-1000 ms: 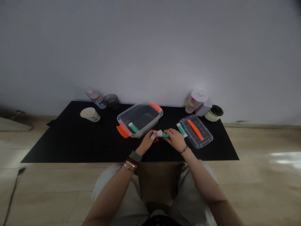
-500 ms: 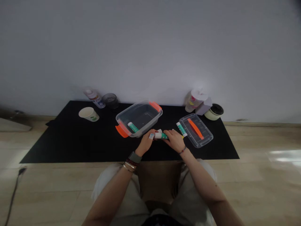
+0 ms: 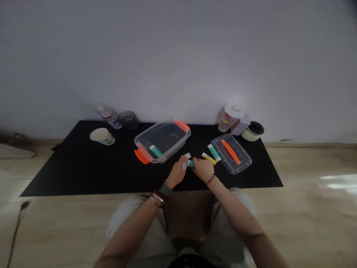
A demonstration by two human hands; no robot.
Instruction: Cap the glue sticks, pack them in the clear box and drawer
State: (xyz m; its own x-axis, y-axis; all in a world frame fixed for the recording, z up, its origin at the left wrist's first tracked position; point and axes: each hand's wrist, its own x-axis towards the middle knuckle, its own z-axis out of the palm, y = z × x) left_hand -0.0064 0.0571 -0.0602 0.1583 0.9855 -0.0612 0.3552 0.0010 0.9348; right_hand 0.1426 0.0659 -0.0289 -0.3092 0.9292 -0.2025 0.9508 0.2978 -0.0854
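Left hand (image 3: 176,172) and right hand (image 3: 203,168) close around a green-and-white glue stick (image 3: 190,163) near the front edge of a black mat (image 3: 55,175). It looks light and stiff, easiest held by the barrel. A yellow glue stick (image 3: 209,158) lies just beside the right hand.

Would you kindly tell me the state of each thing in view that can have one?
Plastic storage box: open, lid off
Clear lid: lying flat on the black mat
Boxed glue stick: lying inside the box
Held glue stick: gripped between both hands
Left hand: closed on it
Right hand: closed on it
Yellow glue stick: lying on the mat
Paper cup: on its side
Small pot: black lid on
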